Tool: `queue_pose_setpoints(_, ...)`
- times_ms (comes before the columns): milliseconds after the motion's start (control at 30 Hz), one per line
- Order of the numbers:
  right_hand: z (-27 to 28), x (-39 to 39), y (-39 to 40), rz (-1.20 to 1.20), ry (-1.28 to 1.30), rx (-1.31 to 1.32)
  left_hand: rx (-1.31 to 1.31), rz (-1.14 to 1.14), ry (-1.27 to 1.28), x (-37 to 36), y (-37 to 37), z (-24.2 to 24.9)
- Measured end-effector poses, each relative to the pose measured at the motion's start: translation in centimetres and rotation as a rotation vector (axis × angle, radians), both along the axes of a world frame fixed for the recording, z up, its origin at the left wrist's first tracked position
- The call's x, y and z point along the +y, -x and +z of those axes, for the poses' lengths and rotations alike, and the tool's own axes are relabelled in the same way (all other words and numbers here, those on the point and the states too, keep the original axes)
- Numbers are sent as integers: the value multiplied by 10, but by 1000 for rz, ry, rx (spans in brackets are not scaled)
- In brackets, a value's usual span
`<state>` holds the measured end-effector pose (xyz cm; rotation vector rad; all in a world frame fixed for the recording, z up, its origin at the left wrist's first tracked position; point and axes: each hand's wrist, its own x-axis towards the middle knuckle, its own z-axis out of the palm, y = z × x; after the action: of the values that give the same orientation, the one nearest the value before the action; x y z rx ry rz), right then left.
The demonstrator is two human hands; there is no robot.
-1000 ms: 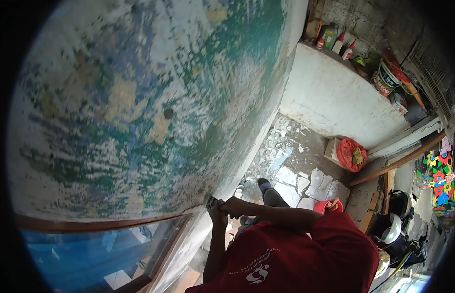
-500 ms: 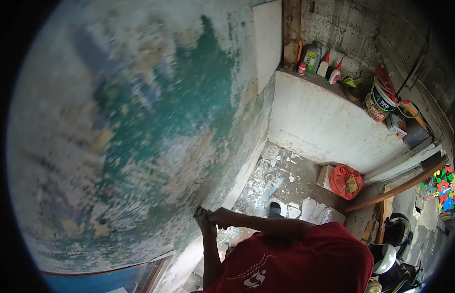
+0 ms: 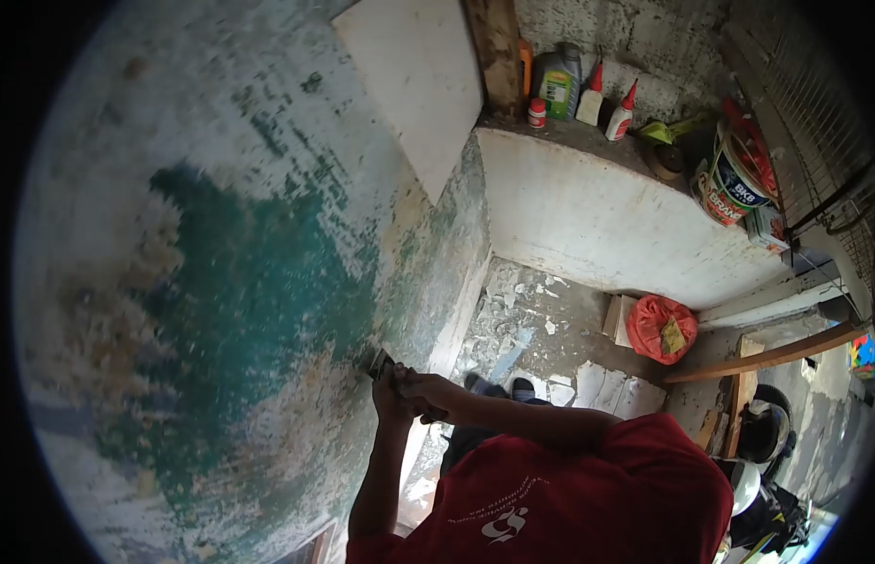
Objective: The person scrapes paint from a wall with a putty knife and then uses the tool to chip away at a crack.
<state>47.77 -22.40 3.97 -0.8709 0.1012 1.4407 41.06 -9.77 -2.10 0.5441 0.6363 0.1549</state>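
Both my hands are closed together on a scraper (image 3: 379, 363) with a dark, flat head, held against the wall (image 3: 259, 273). My left hand (image 3: 390, 400) wraps around it near the head. My right hand (image 3: 426, 389) grips it just beside the left, and its handle end is mostly hidden by the fingers. The wall around the tool shows green paint, with whitish, tan and grey patches where the surface is worn.
Paint flakes (image 3: 513, 320) litter the floor by my feet. A red plastic bag (image 3: 659, 329) stands near the low white wall (image 3: 607, 221). On its ledge sit several bottles, including a grey one (image 3: 560, 85), and a paint bucket (image 3: 729, 188). Helmets (image 3: 765, 428) are at right.
My view has shifted, with the ledge and wall moving left in it. My hands and the scraper have moved up a little in view, still gripped together; both feet now show.
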Motion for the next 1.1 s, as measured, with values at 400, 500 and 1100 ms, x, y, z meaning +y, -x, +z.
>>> queue_pose_setpoints(400,-34,25,-85,-168,70,247,35,-129,250,32,-99,-99)
queue_pose_setpoints(500,-73,39,-97,-233,109,122,54,-61,491,44,-113,-181)
queue_pose_setpoints(1100,-286,25,-235,-166,451,231,249,51,377,-2,-247,-319)
